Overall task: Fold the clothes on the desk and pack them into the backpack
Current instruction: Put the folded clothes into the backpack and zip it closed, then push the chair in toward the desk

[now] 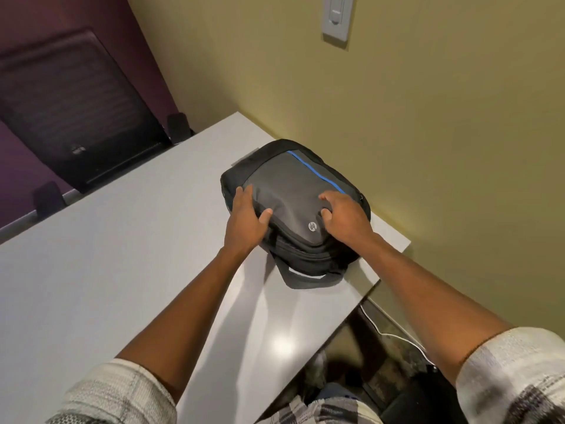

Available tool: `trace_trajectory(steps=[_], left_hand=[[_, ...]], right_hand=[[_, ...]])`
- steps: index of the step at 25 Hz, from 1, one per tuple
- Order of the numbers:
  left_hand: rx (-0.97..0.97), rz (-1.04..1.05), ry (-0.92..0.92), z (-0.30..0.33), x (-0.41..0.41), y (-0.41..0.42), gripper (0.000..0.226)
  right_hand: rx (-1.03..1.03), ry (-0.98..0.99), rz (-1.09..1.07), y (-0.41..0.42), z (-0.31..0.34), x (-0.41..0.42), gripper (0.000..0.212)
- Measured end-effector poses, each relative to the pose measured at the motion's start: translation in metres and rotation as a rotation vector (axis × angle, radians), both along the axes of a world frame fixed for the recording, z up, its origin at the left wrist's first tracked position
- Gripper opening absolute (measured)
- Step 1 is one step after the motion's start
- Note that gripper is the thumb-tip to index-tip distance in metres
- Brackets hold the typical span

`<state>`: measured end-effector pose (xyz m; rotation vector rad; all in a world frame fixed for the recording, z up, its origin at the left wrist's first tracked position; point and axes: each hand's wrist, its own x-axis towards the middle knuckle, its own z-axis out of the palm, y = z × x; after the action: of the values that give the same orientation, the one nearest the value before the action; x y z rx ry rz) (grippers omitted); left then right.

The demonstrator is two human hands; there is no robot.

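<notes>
Left hand (249,217) lies on the left edge of the backpack (290,191), fingers nearly straight and thumb pressed on the grey front panel; right hand (344,217) rests on the panel's right side, fingers curled into the fabric. The backpack lies flat at centre frame, on the far right corner of the white desk (107,270). A dark chair (76,108) stands in the upper left.

A single wide-angle head camera looks forward and steeply down from above the desk (91,286), close enough that both forearms fill the lower frame. The wall corner lies toward 12 o'clock, the floor toward 5 o'clock.
</notes>
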<state>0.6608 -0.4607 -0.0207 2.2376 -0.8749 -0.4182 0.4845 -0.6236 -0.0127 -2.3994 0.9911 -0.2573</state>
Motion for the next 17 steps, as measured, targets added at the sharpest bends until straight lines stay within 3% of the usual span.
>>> trace_trajectory(steps=[10, 17], left_hand=[[-0.183, -0.235, -0.159, 0.131, -0.055, 0.111, 0.07], [-0.294, -0.402, -0.156, 0.175, -0.131, 0.153, 0.069]], right_hand=[[-0.283, -0.205, -0.091, 0.149, 0.119, -0.045, 0.037], [-0.375, -0.202, -0.184, 0.232, 0.165, -0.125, 0.038]])
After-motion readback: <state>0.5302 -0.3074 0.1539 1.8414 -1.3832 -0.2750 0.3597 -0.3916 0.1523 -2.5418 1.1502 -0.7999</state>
